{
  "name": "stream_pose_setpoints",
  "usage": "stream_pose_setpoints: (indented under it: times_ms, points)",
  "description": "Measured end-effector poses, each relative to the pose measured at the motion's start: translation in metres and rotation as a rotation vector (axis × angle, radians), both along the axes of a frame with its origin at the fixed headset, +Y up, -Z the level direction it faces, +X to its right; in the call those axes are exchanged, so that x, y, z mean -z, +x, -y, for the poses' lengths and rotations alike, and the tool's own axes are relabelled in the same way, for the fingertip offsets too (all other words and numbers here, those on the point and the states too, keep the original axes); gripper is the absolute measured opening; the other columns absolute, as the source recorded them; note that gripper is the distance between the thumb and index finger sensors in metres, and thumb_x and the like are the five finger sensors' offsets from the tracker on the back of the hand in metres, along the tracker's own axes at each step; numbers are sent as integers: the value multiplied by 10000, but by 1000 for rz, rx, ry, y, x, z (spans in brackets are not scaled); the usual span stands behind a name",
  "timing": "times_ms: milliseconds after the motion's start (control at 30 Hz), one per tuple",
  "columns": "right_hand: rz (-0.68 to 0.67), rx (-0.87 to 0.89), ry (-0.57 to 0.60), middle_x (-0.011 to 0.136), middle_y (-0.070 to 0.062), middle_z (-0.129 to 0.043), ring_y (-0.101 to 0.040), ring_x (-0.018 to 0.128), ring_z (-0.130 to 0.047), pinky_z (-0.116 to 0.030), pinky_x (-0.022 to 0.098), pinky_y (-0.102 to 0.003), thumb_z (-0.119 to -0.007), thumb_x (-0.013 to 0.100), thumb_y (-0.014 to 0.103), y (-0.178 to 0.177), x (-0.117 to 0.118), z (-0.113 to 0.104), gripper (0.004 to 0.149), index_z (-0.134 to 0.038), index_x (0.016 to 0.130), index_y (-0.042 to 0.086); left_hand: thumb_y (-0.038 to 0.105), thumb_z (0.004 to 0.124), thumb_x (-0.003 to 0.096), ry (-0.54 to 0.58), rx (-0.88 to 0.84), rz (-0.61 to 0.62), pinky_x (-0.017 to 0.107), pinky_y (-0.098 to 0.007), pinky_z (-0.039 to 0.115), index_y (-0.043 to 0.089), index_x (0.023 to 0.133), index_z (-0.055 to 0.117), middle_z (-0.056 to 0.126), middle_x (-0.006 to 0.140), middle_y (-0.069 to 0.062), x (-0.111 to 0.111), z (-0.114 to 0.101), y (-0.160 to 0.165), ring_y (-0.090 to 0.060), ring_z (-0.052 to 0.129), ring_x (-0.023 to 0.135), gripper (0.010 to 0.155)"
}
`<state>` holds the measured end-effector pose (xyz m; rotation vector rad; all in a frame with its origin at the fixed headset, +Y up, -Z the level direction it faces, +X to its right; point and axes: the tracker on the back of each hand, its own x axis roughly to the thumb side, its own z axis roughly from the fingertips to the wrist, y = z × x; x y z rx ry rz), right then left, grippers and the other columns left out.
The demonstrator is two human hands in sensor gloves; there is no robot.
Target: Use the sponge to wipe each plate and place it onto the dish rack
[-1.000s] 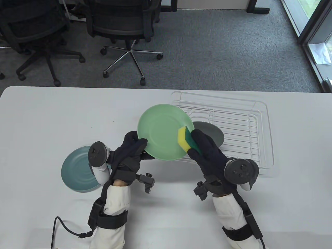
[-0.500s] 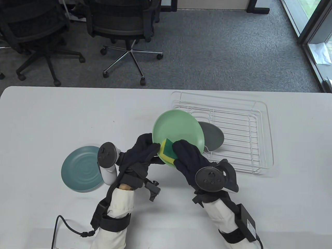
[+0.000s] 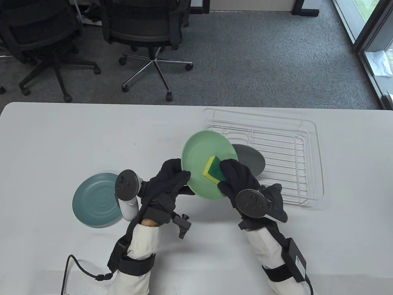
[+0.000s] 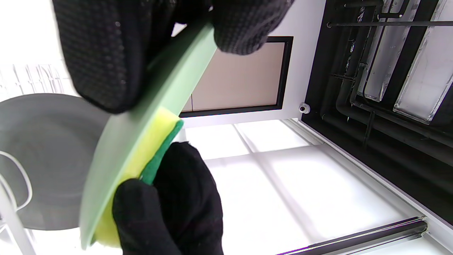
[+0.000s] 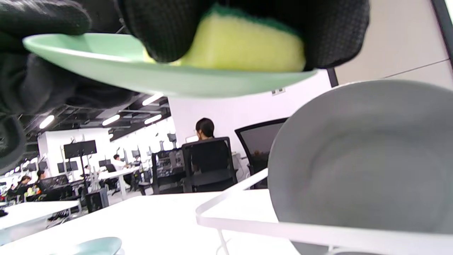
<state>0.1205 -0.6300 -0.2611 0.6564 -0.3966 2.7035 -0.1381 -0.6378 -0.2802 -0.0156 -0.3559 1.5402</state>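
Table view first: left hand (image 3: 167, 179) pinches the near-left rim of the light green plate (image 3: 199, 153), thumb on the upper face and the other fingers curled beneath, holding it tilted above the white table (image 3: 46, 147). The right hand (image 3: 238, 179) grips the yellow-and-green sponge (image 3: 212, 169), fingers curled over its green side, and presses it against the plate's face near the lower right. Just behind, a grey plate (image 3: 250, 158) leans in the white wire dish rack (image 3: 294, 153), partly hidden by the green one. A teal plate (image 3: 93, 199) lies flat on the table to the left, close beside the left hand's tracker. Office chairs (image 3: 144, 27) stand on the carpet beyond the table.

Left wrist view: the green plate (image 4: 155, 106) shows almost edge-on, clamped between the left hand's gloved fingers (image 4: 106, 53) at the top. The sponge (image 4: 148, 148) lies flat against the plate with its yellow side touching, and the right hand (image 4: 173, 205) curls around it from below. The grey plate (image 4: 42, 159) sits behind, at the left.

Right wrist view: the right hand's fingers (image 5: 170, 24) wrap the sponge (image 5: 244, 46) from above, its yellow face down on the green plate (image 5: 159, 78). The grey plate (image 5: 368, 156) stands upright in the rack (image 5: 269, 226) below. A sliver of the teal plate (image 5: 92, 246) appears at the bottom left, and people sit at desks far behind.
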Motion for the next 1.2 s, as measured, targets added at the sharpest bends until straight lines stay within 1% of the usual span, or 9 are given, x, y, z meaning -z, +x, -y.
stream_pose_setpoints:
  times_ms: [100, 200, 333, 433, 567, 800, 1033, 1133, 1200]
  points:
    - [-50, -82, -79, 1056, -346, -615, -527, 855, -723, -697, 635, -602, -756, 577, 289, 0, -6, -11, 640, -505, 1116, 51, 225, 786, 554, 4, 2, 18, 379, -374, 995, -102, 991, 592, 797, 907, -393, 0, 1, 2, -522, 982, 689, 579]
    - [-175, -82, -165, 1070, -316, -615, -510, 863, -741, -718, 633, -584, -781, 562, 302, -2, -12, -17, 663, -496, 1115, 72, 245, 792, 553, 51, 36, 52, 401, -372, 992, -75, 1006, 590, 790, 927, -374, 2, 1, 5, -509, 977, 713, 590]
    - [-224, 49, -99, 1090, -281, -593, -489, 888, -729, -716, 644, -573, -794, 554, 295, -7, -14, -17, 667, -481, 1112, 105, 260, 795, 552, 96, 55, 148, 414, -367, 989, -45, 1029, 599, 795, 939, -361, 2, 0, 11, -497, 978, 726, 600]
    - [-148, 115, 25, 1101, -256, -588, -474, 879, -738, -729, 635, -557, -804, 541, 306, -8, -16, -15, 691, -470, 1116, 120, 274, 788, 554, 136, 90, 189, 423, -366, 983, -25, 1037, 621, 812, 942, -346, 2, 0, 17, -485, 985, 728, 591]
    - [-14, 65, 144, 1103, -232, -582, -415, 900, -738, -741, 652, -508, -801, 535, 351, -5, -16, -13, 802, -340, 1159, 145, 281, 790, 553, 149, 104, 249, 438, -378, 967, -9, 1037, 642, 819, 946, -336, 3, 2, 22, -482, 984, 729, 584]
    - [150, 153, 207, 1074, -215, -651, -422, 881, -752, -704, 662, -542, -796, 531, 367, 14, -7, -8, 799, -365, 1155, 117, 272, 825, 538, 153, 148, 296, 441, -376, 967, -29, 1021, 648, 829, 934, -341, 2, 3, 30, -488, 989, 718, 596]
    - [225, -51, 156, 1014, -280, -707, -421, 808, -805, -723, 623, -548, -778, 538, 407, 22, 3, 2, 822, -406, 1155, 10, 259, 835, 532, 116, 124, 237, 439, -380, 973, -56, 1005, 643, 827, 925, -352, 3, 5, 25, -498, 991, 707, 600]
    - [237, -220, 60, 957, -285, -778, -392, 733, -878, -785, 560, -514, -755, 538, 448, 16, 6, 4, 830, -457, 1139, -41, 250, 833, 531, 55, 73, 168, 434, -384, 974, -72, 996, 643, 825, 917, -362, 4, 10, 19, -504, 990, 700, 596]
    - [187, -245, -7, 917, -285, -812, -373, 687, -911, -811, 522, -493, -747, 533, 465, 13, 7, 4, 837, -486, 1124, -67, 251, 833, 530, 38, 62, 142, 433, -384, 974, -73, 995, 643, 824, 916, -362, 6, 12, 15, -505, 989, 699, 597]
